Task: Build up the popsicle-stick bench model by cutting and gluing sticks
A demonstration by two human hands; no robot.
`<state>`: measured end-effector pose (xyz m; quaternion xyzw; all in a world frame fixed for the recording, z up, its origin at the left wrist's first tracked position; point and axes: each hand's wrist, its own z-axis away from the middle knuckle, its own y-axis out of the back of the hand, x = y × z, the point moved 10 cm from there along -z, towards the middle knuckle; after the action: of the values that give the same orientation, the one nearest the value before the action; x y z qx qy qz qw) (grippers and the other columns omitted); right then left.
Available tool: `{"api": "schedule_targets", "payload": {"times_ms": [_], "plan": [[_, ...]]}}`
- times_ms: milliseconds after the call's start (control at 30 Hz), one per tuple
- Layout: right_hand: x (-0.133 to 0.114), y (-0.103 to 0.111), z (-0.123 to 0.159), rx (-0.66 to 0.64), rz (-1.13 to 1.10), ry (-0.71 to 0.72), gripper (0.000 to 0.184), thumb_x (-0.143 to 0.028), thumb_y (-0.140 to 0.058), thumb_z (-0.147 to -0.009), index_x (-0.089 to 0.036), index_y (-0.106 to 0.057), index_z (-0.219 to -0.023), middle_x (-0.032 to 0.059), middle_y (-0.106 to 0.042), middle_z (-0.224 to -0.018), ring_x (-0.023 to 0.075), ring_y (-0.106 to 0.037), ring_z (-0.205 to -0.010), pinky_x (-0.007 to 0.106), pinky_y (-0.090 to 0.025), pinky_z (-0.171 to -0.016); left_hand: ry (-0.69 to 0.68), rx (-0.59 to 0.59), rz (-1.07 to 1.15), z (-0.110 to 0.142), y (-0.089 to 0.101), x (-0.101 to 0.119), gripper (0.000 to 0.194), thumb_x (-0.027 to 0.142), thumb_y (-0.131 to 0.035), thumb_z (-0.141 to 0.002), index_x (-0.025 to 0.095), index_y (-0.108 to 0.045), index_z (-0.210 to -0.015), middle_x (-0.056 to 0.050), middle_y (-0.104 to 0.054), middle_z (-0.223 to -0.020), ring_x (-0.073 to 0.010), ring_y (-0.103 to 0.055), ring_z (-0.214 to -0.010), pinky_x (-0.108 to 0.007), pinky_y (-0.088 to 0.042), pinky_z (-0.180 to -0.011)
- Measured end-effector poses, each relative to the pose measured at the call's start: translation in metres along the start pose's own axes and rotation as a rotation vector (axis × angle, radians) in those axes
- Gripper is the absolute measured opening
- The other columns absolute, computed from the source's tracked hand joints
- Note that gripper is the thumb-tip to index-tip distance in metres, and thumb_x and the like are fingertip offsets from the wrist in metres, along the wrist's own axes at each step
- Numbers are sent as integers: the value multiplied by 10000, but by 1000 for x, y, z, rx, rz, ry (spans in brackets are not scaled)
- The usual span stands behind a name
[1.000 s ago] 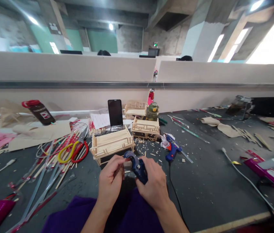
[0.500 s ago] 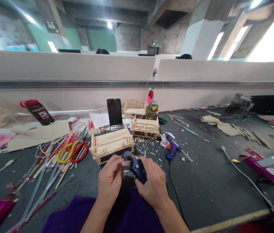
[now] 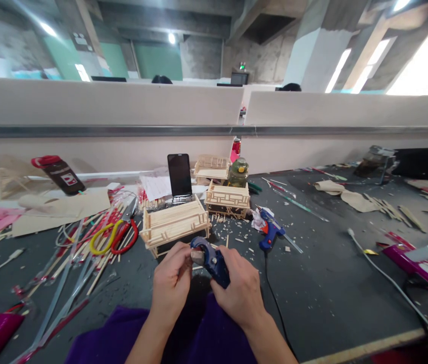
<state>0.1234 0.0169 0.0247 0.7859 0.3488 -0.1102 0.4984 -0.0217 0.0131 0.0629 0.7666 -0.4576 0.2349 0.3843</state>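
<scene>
My right hand (image 3: 238,283) is wrapped round the handles of a blue pipe cutter (image 3: 210,259), whose hooked jaw and grey blade point left. My left hand (image 3: 171,283) is closed in a pinch right at that jaw. Whatever its fingertips hold is too small or hidden to make out. Just beyond the hands stands a small model bench made of wooden sticks (image 3: 176,222). Two more stick-built models, a near one (image 3: 228,198) and a far one (image 3: 211,169), stand behind it.
Right of the models lies a blue glue gun (image 3: 271,231) with its cord trailing forward. Yellow-and-red scissors (image 3: 125,236) rest on loose sticks at left. A phone (image 3: 179,175) stands upright, near a green jar (image 3: 238,173). A dark bottle (image 3: 60,176) leans by the partition. Wood scraps litter the table.
Both hands and the cutter hold almost the same place. The view has shifted very slightly; nothing else visibly differs.
</scene>
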Motion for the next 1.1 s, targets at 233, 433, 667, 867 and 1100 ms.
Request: {"api": "schedule_targets", "payload": {"times_ms": [233, 433, 667, 867, 1100], "plan": [[1, 1, 0, 2, 4, -18, 509, -142, -610, -677, -211, -547, -1177, 63, -667, -989, 247, -647, -873, 336, -494, -758, 1, -1, 3, -2, -1, 2, 273, 64, -450, -892, 176, -567, -672, -2, -550, -734, -106, -531, -651, -192, -409, -569], [1, 0, -1, -7, 31, -12, 510, -147, -611, -672, -208, -553, -1175, 66, -662, -981, 240, -638, -855, 330, -488, -750, -23, 10, -25, -1, 0, 4, 252, 56, -465, -874, 176, -593, -694, -3, -566, -748, -109, -542, -662, -190, -413, -576], [-1, 1, 0, -16, 32, -13, 496, -152, -613, -679, -210, -560, -1169, 56, -678, -964, 236, -663, -843, 312, -495, -733, -51, 21, -54, -1, 1, 7, 238, 54, -451, -865, 175, -616, -743, -12, -580, -761, -116, -558, -668, -192, -427, -578], [4, -3, 2, -10, -83, -63, 255, -137, -569, -710, -222, -613, -947, 2, -667, -741, 182, -660, -647, 239, -463, -604, 20, 12, 17, 0, -4, -3, 223, 103, -484, -882, 177, -686, -823, -18, -583, -747, -119, -577, -649, -192, -454, -545], [34, 10, 1, 195, -534, -266, 246, -245, -522, -865, -189, -549, -1103, 19, -649, -848, 148, -614, -668, 242, -494, -643, 294, -13, 354, 4, -18, -33, 170, 259, -591, -880, 163, -729, -906, -4, -579, -760, -74, -554, -471, -205, -475, -475]]}}
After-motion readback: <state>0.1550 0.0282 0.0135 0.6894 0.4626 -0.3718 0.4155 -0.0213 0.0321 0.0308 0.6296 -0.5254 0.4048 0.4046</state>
